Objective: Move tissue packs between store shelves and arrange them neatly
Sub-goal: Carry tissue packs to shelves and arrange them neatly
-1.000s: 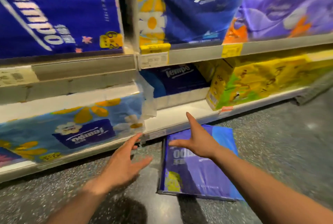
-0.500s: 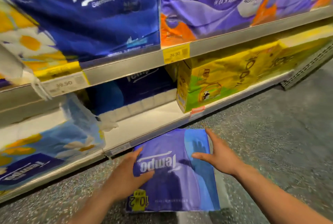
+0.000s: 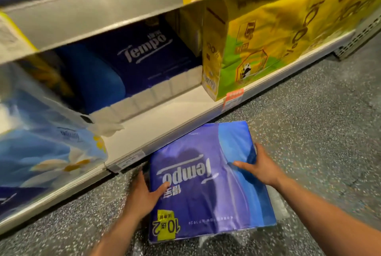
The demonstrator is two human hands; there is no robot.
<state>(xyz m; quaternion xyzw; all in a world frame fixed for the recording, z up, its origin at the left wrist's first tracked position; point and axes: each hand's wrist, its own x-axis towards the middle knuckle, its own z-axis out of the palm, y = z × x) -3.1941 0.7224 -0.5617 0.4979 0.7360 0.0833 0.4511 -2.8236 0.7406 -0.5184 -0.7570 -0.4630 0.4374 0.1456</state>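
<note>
On the floor (image 3: 319, 132), just in front of the bottom shelf (image 3: 165, 124), the purple tissue pack (image 3: 206, 183) lies flat with its logo upside down. Left hand (image 3: 142, 194) grasps its left edge, thumb on top; right hand (image 3: 259, 167) grasps the right edge likewise. Step: pick-up. Lift probably not begun, but the underside is hidden. Next: raise it level and slide it onto the shelf space before the dark blue pack (image 3: 144, 60), left of the yellow pack (image 3: 257, 49). Wrap is glossy, slippery film; contents soft and blocky, so an even squeeze is needed.
</note>
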